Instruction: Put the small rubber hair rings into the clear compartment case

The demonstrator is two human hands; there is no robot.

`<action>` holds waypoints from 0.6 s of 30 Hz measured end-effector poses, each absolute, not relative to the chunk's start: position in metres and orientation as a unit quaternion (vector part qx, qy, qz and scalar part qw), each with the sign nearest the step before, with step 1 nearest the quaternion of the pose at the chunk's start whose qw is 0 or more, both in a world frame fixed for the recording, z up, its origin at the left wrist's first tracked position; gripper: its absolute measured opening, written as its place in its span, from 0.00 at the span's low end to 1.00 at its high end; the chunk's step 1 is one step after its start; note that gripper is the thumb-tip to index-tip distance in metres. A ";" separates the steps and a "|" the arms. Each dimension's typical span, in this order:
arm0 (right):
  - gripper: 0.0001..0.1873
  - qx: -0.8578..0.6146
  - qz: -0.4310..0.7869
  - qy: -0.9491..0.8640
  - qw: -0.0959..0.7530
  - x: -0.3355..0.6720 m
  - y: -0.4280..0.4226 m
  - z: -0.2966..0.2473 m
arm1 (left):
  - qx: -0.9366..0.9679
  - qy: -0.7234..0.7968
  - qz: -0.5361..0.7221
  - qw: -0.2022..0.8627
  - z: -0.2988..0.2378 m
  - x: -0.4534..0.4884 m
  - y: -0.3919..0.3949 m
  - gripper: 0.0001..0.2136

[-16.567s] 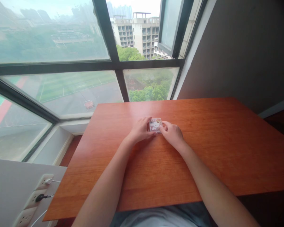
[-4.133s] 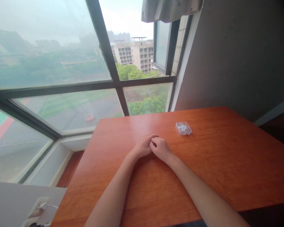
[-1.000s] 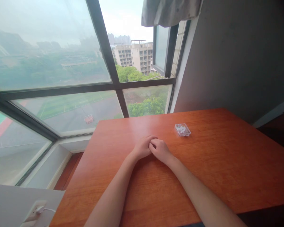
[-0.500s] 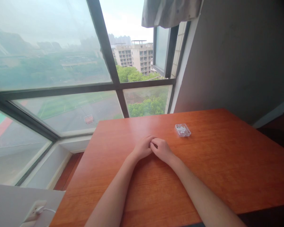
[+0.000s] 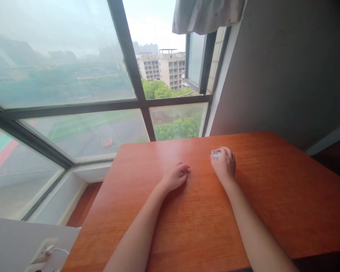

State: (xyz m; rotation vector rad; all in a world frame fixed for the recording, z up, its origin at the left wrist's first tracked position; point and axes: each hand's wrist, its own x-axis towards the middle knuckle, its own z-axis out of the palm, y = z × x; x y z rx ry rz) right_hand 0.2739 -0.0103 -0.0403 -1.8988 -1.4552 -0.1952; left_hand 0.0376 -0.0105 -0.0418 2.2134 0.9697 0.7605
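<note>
A small clear plastic box (image 5: 216,154) lies on the table near its far edge, with some pale and dark contents I cannot make out. My right hand (image 5: 224,163) is closed around it, thumb on the left side and fingers over the right. Much of the box is hidden beneath that hand. To the left, my left hand (image 5: 175,176) rests on the tabletop, fingers loosely bent and a gap between them and the thumb. Nothing shows in it.
The reddish-brown wooden table (image 5: 274,196) stretches under both arms. Large windows (image 5: 73,109) border its far and left sides, one pane standing ajar. A grey wall (image 5: 283,71) rises at the right, and a plug sits in a wall socket (image 5: 45,251) at lower left.
My hands were together at the middle of the table; now they are apart. My right hand has moved right and forward and taken hold of the box. The left stays nearly in place.
</note>
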 end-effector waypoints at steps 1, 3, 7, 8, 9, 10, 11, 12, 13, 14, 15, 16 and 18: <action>0.15 -0.765 -0.089 -0.535 0.347 0.280 -0.011 -0.041 | 0.833 0.366 0.287 0.299 -0.042 0.038 -0.011 0.13; 0.21 -0.804 -0.090 -0.499 0.310 0.287 -0.011 -0.045 | 0.835 0.367 0.286 0.295 -0.041 0.038 -0.011 0.13; 0.20 -0.822 -0.049 -0.510 0.250 0.287 -0.010 -0.053 | 0.838 0.382 0.288 0.262 -0.044 0.038 -0.010 0.11; 0.19 -0.816 -0.042 -0.522 0.244 0.285 -0.009 -0.054 | 0.836 0.391 0.293 0.249 -0.045 0.038 -0.010 0.11; 0.18 -0.807 -0.039 -0.538 0.242 0.281 -0.009 -0.055 | 0.834 0.401 0.296 0.237 -0.046 0.038 -0.010 0.11; 0.17 -0.794 -0.038 -0.555 0.245 0.275 -0.008 -0.056 | 0.831 0.411 0.298 0.228 -0.047 0.038 -0.010 0.13; 0.17 -0.776 -0.036 -0.577 0.254 0.268 -0.009 -0.057 | 0.828 0.419 0.297 0.224 -0.048 0.038 -0.010 0.16; 0.16 -0.752 -0.030 -0.602 0.266 0.260 -0.009 -0.057 | 0.826 0.426 0.294 0.223 -0.048 0.038 -0.010 0.20; 0.16 -0.722 -0.017 -0.632 0.279 0.250 -0.011 -0.058 | 0.825 0.430 0.292 0.223 -0.048 0.038 -0.011 0.26; 0.16 -0.691 0.001 -0.661 0.292 0.241 -0.013 -0.059 | 0.825 0.432 0.289 0.222 -0.048 0.038 -0.011 0.31; 0.16 -0.661 0.020 -0.686 0.302 0.231 -0.016 -0.059 | 0.826 0.432 0.287 0.221 -0.047 0.038 -0.012 0.34; 0.15 -0.637 0.037 -0.704 0.312 0.222 -0.019 -0.060 | 0.829 0.429 0.285 0.218 -0.046 0.039 -0.012 0.36; 0.15 -0.608 0.054 -0.722 0.326 0.209 -0.024 -0.060 | 0.838 0.418 0.279 0.211 -0.043 0.039 -0.013 0.36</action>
